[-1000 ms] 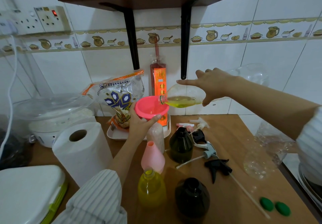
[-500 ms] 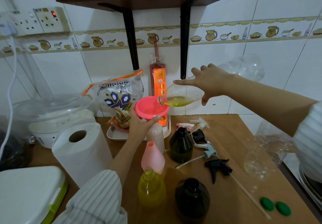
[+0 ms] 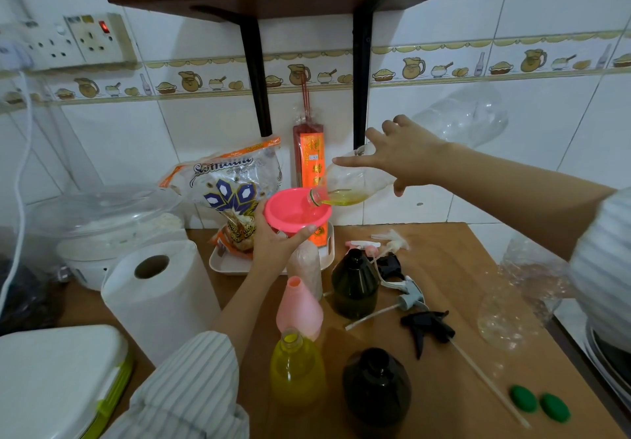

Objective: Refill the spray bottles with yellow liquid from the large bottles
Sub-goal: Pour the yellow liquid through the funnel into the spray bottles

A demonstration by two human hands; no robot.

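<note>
While the right hand [image 3: 406, 157] gripped a large clear plastic bottle [image 3: 355, 179] tipped almost flat, its fingers spread over the top and thumb hooked beneath, a little yellow liquid [image 3: 345, 198] lay pooled near the neck. The bottle's mouth hung over the bowl of a bright pink plastic funnel [image 3: 295, 211], which the left hand [image 3: 276, 245] cupped from below with fingers curled round its underside. Just under that hand stood a frosted translucent spray bottle [image 3: 305, 268]; whether the funnel's spout sat in its neck was hidden by the hand.

Nearer the person than the left hand stood a pale pink cone-shaped bottle [image 3: 298, 309], a yellow-filled clear spray bottle [image 3: 296, 368] with an open neck, and a dark round bottle [image 3: 375, 391]. Another dark bottle [image 3: 354, 285] stood just right of the frosted one. Below the right hand, loose spray trigger heads [image 3: 406, 293] with dip tubes lay scattered on the brown wooden table [image 3: 454, 261], with a black trigger head [image 3: 428, 331] closest to the person. Two green caps [image 3: 539, 402] lay near the table's front right corner, and a crumpled clear empty bottle [image 3: 522, 297] lay at its right edge.

Left of the left hand stood a white paper towel roll [image 3: 153, 298]; behind it, a printed snack bag [image 3: 232, 192] rested on a white tray [image 3: 225, 264].
</note>
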